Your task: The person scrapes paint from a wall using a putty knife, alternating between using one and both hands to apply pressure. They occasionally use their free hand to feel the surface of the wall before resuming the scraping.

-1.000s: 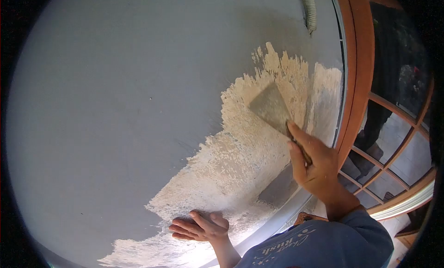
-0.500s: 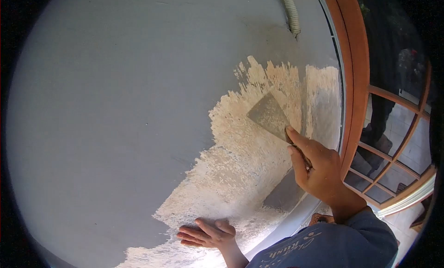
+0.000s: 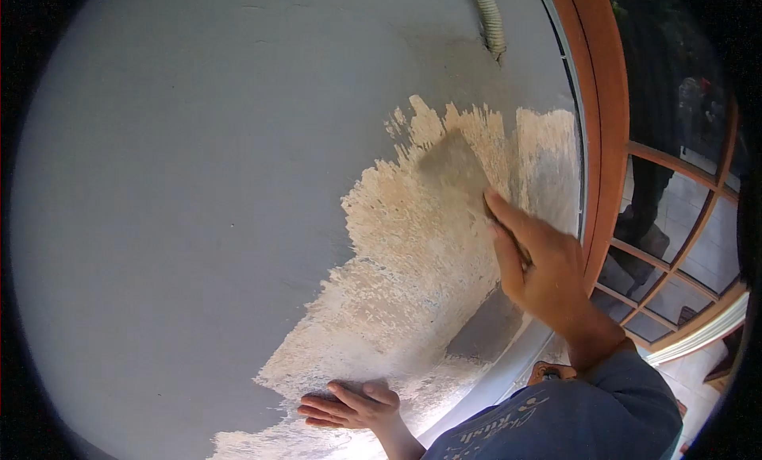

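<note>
My right hand (image 3: 544, 265) is closed round the handle of a flat, wide scraper (image 3: 454, 168). The scraper's blade, somewhat blurred, lies over a rough beige patch (image 3: 397, 293) where the grey coating is off the wall. Lower down, my left hand (image 3: 353, 406) rests on this patch with its fingers spread and nothing held. Grey paint (image 3: 159, 206) covers the wall to the left, with a jagged border against the beige. A leftover grey piece (image 3: 484, 327) shows below my right hand.
A ribbed conduit (image 3: 487, 19) comes out of the wall at the top. Along the right runs a brown wooden frame (image 3: 602, 127) beside a paned glass window (image 3: 659, 214). A dark blue sleeve and shirt (image 3: 556, 420) fill the lower right.
The scraper and my right hand have shifted slightly up and left in view. The wall has also slid a little left in the picture. My left hand stays spread on the wall.
</note>
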Motion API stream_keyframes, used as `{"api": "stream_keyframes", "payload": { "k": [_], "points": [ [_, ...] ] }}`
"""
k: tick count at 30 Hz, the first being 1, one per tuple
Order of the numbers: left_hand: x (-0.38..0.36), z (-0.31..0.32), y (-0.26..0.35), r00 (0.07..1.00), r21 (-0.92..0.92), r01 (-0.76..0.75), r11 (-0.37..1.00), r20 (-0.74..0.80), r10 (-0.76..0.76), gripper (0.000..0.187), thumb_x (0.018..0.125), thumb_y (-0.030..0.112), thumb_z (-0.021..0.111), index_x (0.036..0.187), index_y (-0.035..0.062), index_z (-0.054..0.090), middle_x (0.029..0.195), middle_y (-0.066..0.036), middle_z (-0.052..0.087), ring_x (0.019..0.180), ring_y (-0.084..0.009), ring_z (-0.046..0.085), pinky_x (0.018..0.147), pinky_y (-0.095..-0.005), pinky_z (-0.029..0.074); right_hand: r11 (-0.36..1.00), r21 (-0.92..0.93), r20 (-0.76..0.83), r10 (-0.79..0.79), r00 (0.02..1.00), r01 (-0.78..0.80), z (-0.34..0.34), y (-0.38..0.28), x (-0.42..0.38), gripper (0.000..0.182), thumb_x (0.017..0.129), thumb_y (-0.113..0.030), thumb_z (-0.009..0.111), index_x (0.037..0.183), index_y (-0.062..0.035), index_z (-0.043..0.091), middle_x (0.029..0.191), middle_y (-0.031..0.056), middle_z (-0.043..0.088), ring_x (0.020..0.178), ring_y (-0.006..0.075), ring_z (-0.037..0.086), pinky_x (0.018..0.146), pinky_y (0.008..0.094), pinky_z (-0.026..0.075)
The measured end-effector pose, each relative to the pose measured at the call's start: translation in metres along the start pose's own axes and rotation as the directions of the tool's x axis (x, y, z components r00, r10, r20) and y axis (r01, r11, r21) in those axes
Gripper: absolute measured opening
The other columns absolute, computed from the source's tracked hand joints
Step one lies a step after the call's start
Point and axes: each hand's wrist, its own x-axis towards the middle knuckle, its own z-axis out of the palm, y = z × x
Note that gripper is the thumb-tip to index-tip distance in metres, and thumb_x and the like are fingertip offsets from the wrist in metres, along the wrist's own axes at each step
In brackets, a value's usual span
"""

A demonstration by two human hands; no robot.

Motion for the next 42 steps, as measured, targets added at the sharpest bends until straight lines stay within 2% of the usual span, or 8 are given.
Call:
{"api": "stream_keyframes", "payload": {
  "k": [8,13,16,19,25,29,38,42],
  "points": [
    [0.002,-0.001,0.003,1.0,-0.021,0.017,1.0,-0.019,-0.018,0.056,0.095,0.036,0.027,0.142,0.0065,0.035,0.15,-0.026,0.023,0.14,-0.0418,0.019,0.112,-0.0568,0.009,0.98,0.195,0.003,-0.028,1.0,0.027,-0.004,0.019,-0.001,0.04,0.086,-0.008,0.059,0.126,-0.005,0.055,0.074,0.0124,0.064,0.054,0.0187,0.06,0.05,0.0289,0.047],
    [0.003,-0.002,0.002,1.0,-0.02,0.012,1.0,-0.01,-0.012,0.057,0.095,0.036,0.027,0.143,0.0059,0.035,0.149,-0.026,0.023,0.14,-0.0422,0.019,0.112,-0.0564,0.008,0.876,0.403,0.173,0.211,0.962,-0.265,-0.025,0.015,-0.013,0.047,0.079,0.002,0.056,0.126,-0.0011,0.054,0.082,0.0145,0.063,0.061,0.0176,0.06,0.057,0.0265,0.048],
    [0.003,-0.002,0.003,1.0,-0.01,0.007,1.0,-0.006,-0.007,0.057,0.095,0.036,0.026,0.143,0.0052,0.034,0.149,-0.027,0.023,0.14,-0.0427,0.019,0.112,-0.0561,0.009,0.885,0.444,-0.07,0.188,0.98,-0.138,-0.023,0.019,-0.014,0.051,0.075,0.004,0.06,0.125,-0.0015,0.055,0.078,0.0119,0.061,0.062,0.0156,0.06,0.058,0.0265,0.048],
    [0.004,-0.002,0.003,1.0,-0.007,-0.001,1.0,-0.011,0.001,0.056,0.096,0.035,0.026,0.142,0.0046,0.034,0.149,-0.027,0.022,0.14,-0.0429,0.019,0.112,-0.0562,0.01,0.971,0.218,-0.144,-0.071,0.987,0.102,-0.029,0.021,-0.011,0.052,0.074,0.005,0.062,0.125,-0.0037,0.056,0.075,0.0099,0.059,0.063,0.0158,0.061,0.056,0.0262,0.048],
    [0.004,-0.002,0.003,1.0,0.006,-0.016,1.0,-0.011,0.016,0.056,0.096,0.034,0.026,0.142,0.0041,0.033,0.149,-0.027,0.022,0.14,-0.0426,0.018,0.112,-0.0575,0.011,0.997,0.054,-0.045,-0.05,0.998,0.053,-0.004,0.009,-0.027,0.044,0.078,-0.004,0.069,0.121,-0.0088,0.06,0.072,0.0039,0.058,0.06,0.0138,0.06,0.048,0.0256,0.047],
    [0.003,-0.003,0.003,1.0,0.014,-0.012,1.0,0.0,0.012,0.056,0.096,0.034,0.026,0.143,0.0042,0.032,0.149,-0.027,0.022,0.14,-0.0431,0.018,0.112,-0.0578,0.011,0.988,-0.149,-0.04,-0.052,0.998,0.045,0.002,0.004,-0.009,0.046,0.08,-0.023,0.072,0.123,-0.0123,0.06,0.064,-0.0005,0.05,0.046,0.0083,0.05,0.039,0.0249,0.04],
    [0.004,-0.003,0.004,1.0,-0.002,-0.006,1.0,-0.011,0.006,0.056,0.096,0.034,0.025,0.143,0.0041,0.032,0.149,-0.028,0.022,0.14,-0.0444,0.018,0.112,-0.0579,0.011,0.986,-0.152,-0.03,-0.067,0.997,0.062,-0.009,0.005,-0.02,0.039,0.083,-0.026,0.071,0.119,-0.0137,0.063,0.059,-0.0006,0.048,0.041,0.009,0.047,0.036,0.0271,0.037],
    [0.003,-0.001,0.003,1.0,-0.001,-0.011,1.0,-0.025,0.011,0.056,0.096,0.034,0.026,0.142,0.0032,0.033,0.149,-0.028,0.023,0.139,-0.0446,0.019,0.112,-0.0572,0.011,0.998,0.036,-0.123,-0.048,0.991,0.052,0.001,0.019,0.02,0.03,0.085,-0.023,0.069,0.113,-0.0115,0.065,0.058,0.0029,0.053,0.042,0.0114,0.049,0.037,0.0274,0.038]
  ]
}}
